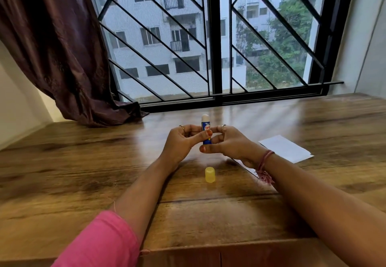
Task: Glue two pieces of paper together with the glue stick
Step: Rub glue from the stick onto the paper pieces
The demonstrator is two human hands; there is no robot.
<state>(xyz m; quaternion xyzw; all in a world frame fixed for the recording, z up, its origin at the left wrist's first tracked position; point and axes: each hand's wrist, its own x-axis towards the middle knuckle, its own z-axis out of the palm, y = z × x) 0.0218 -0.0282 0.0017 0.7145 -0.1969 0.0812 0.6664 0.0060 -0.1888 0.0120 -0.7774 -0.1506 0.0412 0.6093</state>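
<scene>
My left hand [183, 141] and right hand [229, 143] meet above the middle of the tabletop [83, 172], and between them I hold the glue stick [205, 128] upright. Its white tip is bare and points up and away from me. My left thumb and curled fingers pinch the blue tube at its label; my right thumb and fingers curl around its lower end. Both wrists hang just over the wood, forearms stretched forward and converging, the left one coming out of a pink sleeve [100, 243], the right wrist tied with a pink thread band [265, 166]. The yellow cap [210, 174] stands on the tabletop directly below my hands, nearer to me, touching neither. A white sheet of paper [286, 148] lies flat to the right of my right hand, and another pale edge shows under that wrist, mostly hidden. Beyond are the barred window [213, 37] and a dark curtain [54, 47] at the left.
</scene>
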